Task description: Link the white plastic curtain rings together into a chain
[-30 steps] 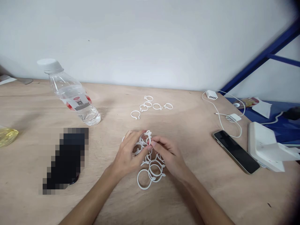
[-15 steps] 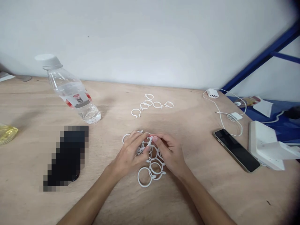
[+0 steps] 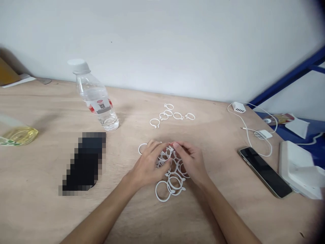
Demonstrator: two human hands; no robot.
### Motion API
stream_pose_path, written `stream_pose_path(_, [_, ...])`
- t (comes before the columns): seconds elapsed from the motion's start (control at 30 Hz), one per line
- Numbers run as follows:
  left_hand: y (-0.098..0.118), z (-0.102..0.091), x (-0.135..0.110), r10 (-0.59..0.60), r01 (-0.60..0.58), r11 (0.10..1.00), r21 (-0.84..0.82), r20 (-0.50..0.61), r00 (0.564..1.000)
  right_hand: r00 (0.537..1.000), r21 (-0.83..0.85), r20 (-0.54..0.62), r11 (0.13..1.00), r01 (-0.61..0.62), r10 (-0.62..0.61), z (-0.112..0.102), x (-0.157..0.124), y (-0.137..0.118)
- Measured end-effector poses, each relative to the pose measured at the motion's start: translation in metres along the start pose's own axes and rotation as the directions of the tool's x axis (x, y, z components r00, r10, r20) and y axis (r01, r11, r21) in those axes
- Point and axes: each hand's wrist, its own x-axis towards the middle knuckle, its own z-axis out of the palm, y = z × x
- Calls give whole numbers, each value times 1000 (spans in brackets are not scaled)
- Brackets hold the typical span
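A loose pile of white plastic rings (image 3: 163, 200), each with small tabs where its ends meet, lies between and under my hands. My left hand (image 3: 149, 166) curves over the pile's left side, thumb and fingers around a white ring (image 3: 165, 156). From the right, my right hand (image 3: 191, 161) pinches with thumb and index finger at the upper part of this ring, touching the left index fingertip. The pinched spot is mostly hidden by the fingertips. Farther back, several more white rings (image 3: 178, 116) lie spread on the wooden table (image 3: 132, 210).
A clear water bottle (image 3: 98, 98) stands at the back left, near a dark pixelated object (image 3: 85, 164). A bottle of yellow liquid (image 3: 24, 135) is at the left edge. On the right are a phone (image 3: 265, 171), a white stand (image 3: 296, 161), a charger (image 3: 238, 107) and white cable.
The view has turned slightly left, so everything on the table sits farther right in the picture. Both hands stay together over the ring pile, with only small finger shifts.
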Motion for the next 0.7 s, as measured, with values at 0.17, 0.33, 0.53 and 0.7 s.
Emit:
stream_pose_path(0.17, [3,-1,0,118,-115,988,101,-18,993,999,-384,-15,923,42,-52,13,52,10])
stream_pose_path(0.33, [4,-3,-1,140,-134,986,104,-57,988,998,-553,45,831,52,-32,42,89,9])
stream_pose_path(0.53, [4,-2,-1,97,-87,994,63,-168,981,995,-682,88,726,88,-38,49,90,3])
stream_pose_path(0.7, [4,-1,1,38,-26,998,54,-245,969,989,-662,125,736,139,-75,38,81,6])
